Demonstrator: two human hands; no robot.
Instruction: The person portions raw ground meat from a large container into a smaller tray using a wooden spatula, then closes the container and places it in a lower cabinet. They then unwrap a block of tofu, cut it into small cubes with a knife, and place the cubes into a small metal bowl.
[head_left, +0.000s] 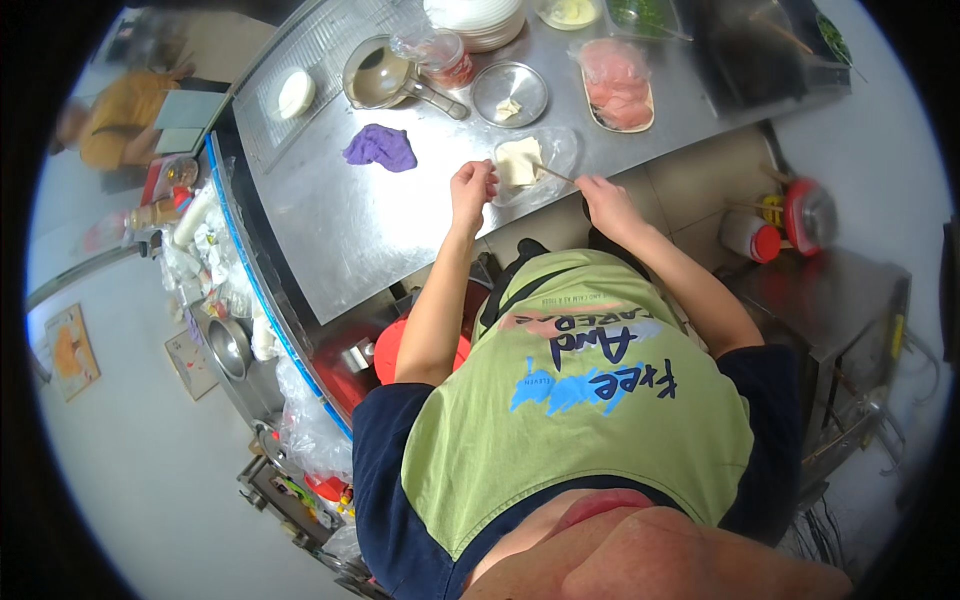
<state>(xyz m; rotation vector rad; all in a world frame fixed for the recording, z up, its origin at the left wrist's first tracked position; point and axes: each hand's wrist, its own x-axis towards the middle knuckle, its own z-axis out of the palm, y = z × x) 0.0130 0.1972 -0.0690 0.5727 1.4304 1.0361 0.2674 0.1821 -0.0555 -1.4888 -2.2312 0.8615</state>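
Observation:
My right hand (609, 206) grips a thin wooden stick (555, 173), whose far end reaches the edge of a stack of pale, square dough-like sheets (519, 160). The sheets lie on a clear plastic bag (561, 150) near the table's front edge. Just left of them is my left hand (475, 191), its fingers curled; whether anything small is inside them is hidden. Beyond the sheets, a round metal plate (519, 79) carries one small folded pale piece (508, 109). Farther right, pink meat-like food (616, 82) sits in a shallow tray, partly under clear plastic.
On the steel table (330, 225) lie a purple cloth (381, 148), a handled transparent jug (379, 75), a red-patterned tub (446, 67) and stacked white plates (480, 19). A blue-edged partition (247, 262) runs along the left. Another person (124, 120) is beyond it.

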